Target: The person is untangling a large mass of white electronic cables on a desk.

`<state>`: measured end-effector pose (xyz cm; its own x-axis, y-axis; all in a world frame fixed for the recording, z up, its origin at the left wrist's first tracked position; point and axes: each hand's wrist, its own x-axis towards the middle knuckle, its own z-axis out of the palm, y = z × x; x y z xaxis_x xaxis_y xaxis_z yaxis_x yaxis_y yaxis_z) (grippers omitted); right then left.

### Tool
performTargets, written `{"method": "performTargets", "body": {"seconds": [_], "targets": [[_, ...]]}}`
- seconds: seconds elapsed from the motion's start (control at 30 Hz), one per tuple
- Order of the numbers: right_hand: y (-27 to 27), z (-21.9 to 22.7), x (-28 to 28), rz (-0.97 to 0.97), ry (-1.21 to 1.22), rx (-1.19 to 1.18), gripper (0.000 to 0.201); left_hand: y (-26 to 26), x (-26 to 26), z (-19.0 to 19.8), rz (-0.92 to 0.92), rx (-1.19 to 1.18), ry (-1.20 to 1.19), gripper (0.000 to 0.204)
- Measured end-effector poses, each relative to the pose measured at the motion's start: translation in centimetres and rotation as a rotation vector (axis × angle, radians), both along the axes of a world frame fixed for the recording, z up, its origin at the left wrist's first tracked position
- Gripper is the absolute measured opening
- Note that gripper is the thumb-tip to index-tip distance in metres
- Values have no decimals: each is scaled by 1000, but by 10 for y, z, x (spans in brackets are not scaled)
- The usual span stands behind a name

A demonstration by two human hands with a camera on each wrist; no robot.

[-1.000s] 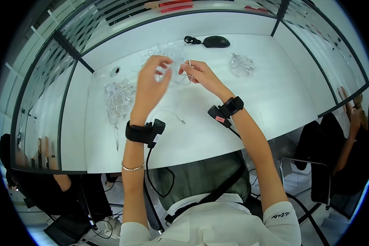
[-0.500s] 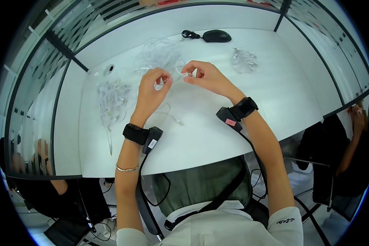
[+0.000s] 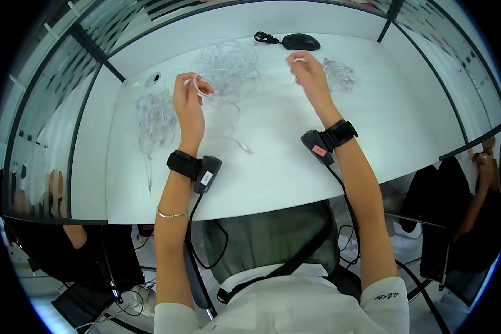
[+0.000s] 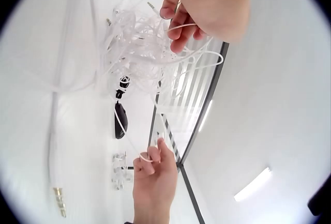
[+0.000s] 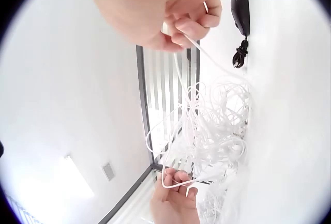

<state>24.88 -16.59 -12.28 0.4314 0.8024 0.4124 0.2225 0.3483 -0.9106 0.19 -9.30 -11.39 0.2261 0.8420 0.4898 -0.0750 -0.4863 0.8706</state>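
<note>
**White cable (image 5: 208,56) held in both hands over a white desk (image 3: 289,178)**

Nearest the wearer, a black strap with a small camera (image 3: 207,173) circles the left wrist, and another (image 3: 317,147) the right. Farther in, a cable plug (image 3: 249,151) lies on the desk, in front of the hands and between them.

The left hand (image 3: 189,94) has its fingers loosely curled, with the cable running across them and a loop showing beside the thumb side; how firmly it grips is unclear. The right hand (image 3: 310,79), well apart from it, is nearly closed, the cable pinched between thumb and curled fingers. Two strands leave this grip, one slanting down towards the desk.

Left of the left hand lies a white cable heap (image 3: 156,117). Just beyond and between the hands spreads a larger loose tangle (image 3: 225,67). A small pale bundle (image 3: 339,75) sits just right of the right hand. Farthest, by the back panel (image 3: 228,25), is a black mouse (image 3: 301,42), its cord bunched.
</note>
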Motion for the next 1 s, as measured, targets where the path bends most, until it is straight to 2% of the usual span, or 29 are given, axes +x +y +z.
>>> {"method": "performTargets", "body": {"seconds": [0.1, 0.3, 0.47, 0.57, 0.63, 0.73, 0.83, 0.9, 1.0], "targets": [[-7, 13, 7, -76, 277, 75, 14, 7, -4, -2, 98, -22, -151, 14], [-17, 28, 35, -267, 478, 302, 15, 28, -18, -12, 195, -45, -315, 13], [-24, 35, 41, -247, 412, 273, 12, 23, -16, -8, 222, -65, -287, 13], [-29, 44, 39, -292, 423, 348, 12, 32, -16, -15, 220, 42, -340, 15], [-30, 45, 50, -358, 368, 449, 13, 20, -17, -2, 262, -28, -271, 16], [-38, 53, 60, -503, 326, 541, 17, 5, -12, 6, 371, 220, -42, 12], [-46, 64, 55, -560, 315, 644, 20, -14, 6, 17, 260, 653, 193, 19], [-50, 71, 49, -567, 289, 666, 24, -29, 19, 19, 40, 798, 469, 31], [-51, 76, 44, -570, 233, 691, 28, -39, 36, 5, -133, 903, 789, 40]]}}
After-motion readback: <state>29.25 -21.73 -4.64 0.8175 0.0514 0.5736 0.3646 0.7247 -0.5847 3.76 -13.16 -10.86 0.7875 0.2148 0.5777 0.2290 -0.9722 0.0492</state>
